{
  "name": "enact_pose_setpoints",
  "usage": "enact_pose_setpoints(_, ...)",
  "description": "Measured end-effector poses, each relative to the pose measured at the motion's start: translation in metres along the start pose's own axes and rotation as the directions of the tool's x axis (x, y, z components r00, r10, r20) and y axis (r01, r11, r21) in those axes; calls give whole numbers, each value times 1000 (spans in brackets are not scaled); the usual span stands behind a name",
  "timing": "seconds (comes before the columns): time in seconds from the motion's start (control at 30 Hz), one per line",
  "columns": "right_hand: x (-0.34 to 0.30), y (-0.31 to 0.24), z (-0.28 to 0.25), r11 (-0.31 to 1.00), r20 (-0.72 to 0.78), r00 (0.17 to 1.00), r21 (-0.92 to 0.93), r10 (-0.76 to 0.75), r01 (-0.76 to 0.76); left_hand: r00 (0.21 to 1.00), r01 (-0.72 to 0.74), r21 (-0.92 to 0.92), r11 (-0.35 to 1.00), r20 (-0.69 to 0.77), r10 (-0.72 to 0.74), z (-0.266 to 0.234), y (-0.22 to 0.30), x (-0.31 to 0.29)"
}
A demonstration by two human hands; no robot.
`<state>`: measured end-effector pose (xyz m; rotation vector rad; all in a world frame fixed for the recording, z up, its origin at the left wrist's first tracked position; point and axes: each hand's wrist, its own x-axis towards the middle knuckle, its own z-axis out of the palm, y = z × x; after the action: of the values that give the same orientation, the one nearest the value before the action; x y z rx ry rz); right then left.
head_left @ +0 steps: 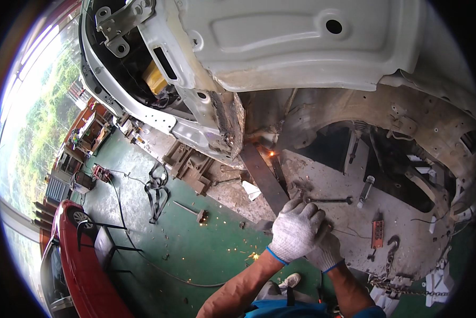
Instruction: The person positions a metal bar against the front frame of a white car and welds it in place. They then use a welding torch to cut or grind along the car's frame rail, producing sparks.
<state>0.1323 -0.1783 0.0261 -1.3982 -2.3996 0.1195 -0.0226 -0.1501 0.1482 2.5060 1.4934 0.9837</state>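
Head view, looking down: a green floor (153, 238) shines below me, with glowing sparks (254, 256) on it; a grey, dirt-strewn platform (322, 177) runs under the pale stripped car body (301, 47); at far left, green hills show beyond the open side of the workshop, and a red car (84, 259) stands near a chair (106, 246).

I count two white-gloved hands, both mine; my left hand (296, 229) is closed on the near end of one broad, dark flat bar (264, 177), which slants up to the rusty lower corner of the body, just beside an orange glow (272, 153); my right hand (325, 253) is curled against the left, its fingers partly hidden, so I cannot tell what it holds.

On the platform I count one wrench (329, 200), one clear cylinder (366, 189) and one orange-red block (377, 234); one hammer-like tool (201, 215) and one tangle of dark straps (156, 192) lie on the floor.
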Motion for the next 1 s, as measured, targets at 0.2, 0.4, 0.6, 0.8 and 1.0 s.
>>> enact_pose_setpoints(0.2,-1,4,1,994,-6,997,-80,-80,79,999,-41,1,999,-32,41,1,-2,0)
enact_pose_setpoints(0.4,2,3,-3,998,130,989,9,63,-65,1000,-2,-7,1000,-5,2,3,-1,0)
enact_pose_setpoints(0.6,4,0,-5,998,179,984,-69,14,-2,1000,-9,18,1000,-18,9,2,-1,0)
enact_pose_setpoints(0.8,3,1,-6,999,89,996,46,11,-15,999,-17,7,1000,-31,17,3,-2,0)
enact_pose_setpoints(1.0,1,-2,-7,999,85,996,27,26,-28,1000,-2,-10,1000,-17,1,2,-2,0)
